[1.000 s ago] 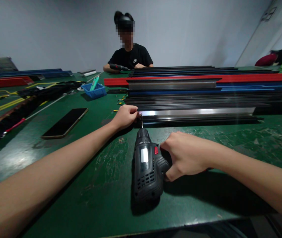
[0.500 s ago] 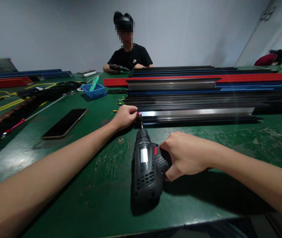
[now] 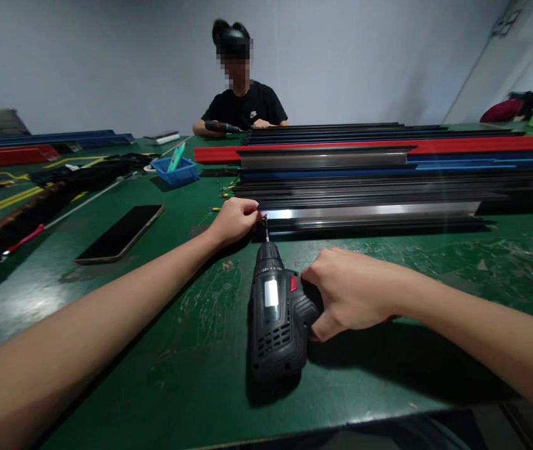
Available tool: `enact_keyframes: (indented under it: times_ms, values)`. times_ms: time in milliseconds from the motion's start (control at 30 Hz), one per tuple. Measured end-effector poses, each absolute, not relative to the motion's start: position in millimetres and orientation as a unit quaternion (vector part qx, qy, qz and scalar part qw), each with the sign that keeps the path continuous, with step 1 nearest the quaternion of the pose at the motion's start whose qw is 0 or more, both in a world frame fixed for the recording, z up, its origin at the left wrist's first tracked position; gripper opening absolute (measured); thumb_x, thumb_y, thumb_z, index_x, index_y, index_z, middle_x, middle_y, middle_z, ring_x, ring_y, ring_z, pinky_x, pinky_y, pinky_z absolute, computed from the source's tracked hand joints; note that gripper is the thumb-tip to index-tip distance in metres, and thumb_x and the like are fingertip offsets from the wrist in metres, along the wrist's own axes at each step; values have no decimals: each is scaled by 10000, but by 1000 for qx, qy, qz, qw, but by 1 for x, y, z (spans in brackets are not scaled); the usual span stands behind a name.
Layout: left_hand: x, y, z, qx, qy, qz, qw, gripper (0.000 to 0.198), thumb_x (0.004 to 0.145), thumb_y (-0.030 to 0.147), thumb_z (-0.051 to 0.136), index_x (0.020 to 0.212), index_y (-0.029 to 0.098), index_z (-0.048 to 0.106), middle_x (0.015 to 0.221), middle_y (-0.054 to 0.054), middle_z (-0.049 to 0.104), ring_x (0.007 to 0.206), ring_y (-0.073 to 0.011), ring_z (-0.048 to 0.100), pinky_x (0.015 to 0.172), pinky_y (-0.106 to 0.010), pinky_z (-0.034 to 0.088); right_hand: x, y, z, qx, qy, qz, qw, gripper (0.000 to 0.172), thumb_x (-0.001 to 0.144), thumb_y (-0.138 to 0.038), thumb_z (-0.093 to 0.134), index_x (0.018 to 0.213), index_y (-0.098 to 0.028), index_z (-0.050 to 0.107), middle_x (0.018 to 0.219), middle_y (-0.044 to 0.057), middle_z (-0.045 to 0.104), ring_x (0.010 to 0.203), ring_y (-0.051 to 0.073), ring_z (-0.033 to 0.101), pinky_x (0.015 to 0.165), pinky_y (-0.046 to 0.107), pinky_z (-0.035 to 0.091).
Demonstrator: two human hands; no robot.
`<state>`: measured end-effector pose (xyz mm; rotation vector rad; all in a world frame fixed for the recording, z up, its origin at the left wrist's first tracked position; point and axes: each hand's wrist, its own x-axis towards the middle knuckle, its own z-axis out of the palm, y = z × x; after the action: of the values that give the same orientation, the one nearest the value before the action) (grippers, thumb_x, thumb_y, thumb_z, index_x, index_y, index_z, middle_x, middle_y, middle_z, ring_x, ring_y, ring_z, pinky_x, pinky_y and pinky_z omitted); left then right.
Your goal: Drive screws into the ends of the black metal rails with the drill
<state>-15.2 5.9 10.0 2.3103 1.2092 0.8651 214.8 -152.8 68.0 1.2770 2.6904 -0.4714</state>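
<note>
My right hand is wrapped around the handle of a black cordless drill, which lies low over the green table with its bit pointing away from me. The bit reaches the left end of a shiny metal profile. Right at that end, my left hand is closed in a pinch beside the bit's tip. Whatever small thing is between those fingertips is too hidden to make out. A thin wire end with yellow-green insulation pokes out just left of this hand.
Behind the profile lie stacked black, blue and red profiles. A blue basket holding a teal tool stands left of them. A phone and a red-handled tool lie left on the green table. Opposite, a person holds another drill.
</note>
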Motion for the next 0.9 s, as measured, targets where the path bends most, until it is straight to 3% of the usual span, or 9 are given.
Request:
enact_keyframes:
  times_ms: [200,467,733,900]
  values:
    - [-16,6,11,827,431,304,195,293,793,262,560,518,172,517,470,24,503,510,-103,427,531,-231,306,214,-152,68,417,894,-152,56,518,682,-622,793,825,-125,772,638,51,661,484,136,389,474,309,251]
    - [-15,4,12,821,444,303,191,295,791,259,562,513,175,517,470,21,513,501,-105,437,532,-240,303,215,-152,67,417,893,-155,62,540,695,-624,773,882,-118,796,683,90,710,523,173,506,506,321,263]
    - [-15,5,12,826,440,299,186,281,791,243,553,520,180,511,463,27,511,502,-107,440,533,-237,305,215,-152,67,419,894,-151,55,533,685,-631,782,846,-123,783,654,73,689,489,150,436,479,312,255]
    - [-15,4,13,822,446,299,188,285,780,232,557,505,182,499,458,27,494,492,-101,426,532,-242,302,215,-152,66,419,894,-152,57,533,686,-628,786,858,-123,786,672,83,703,504,162,474,487,317,256]
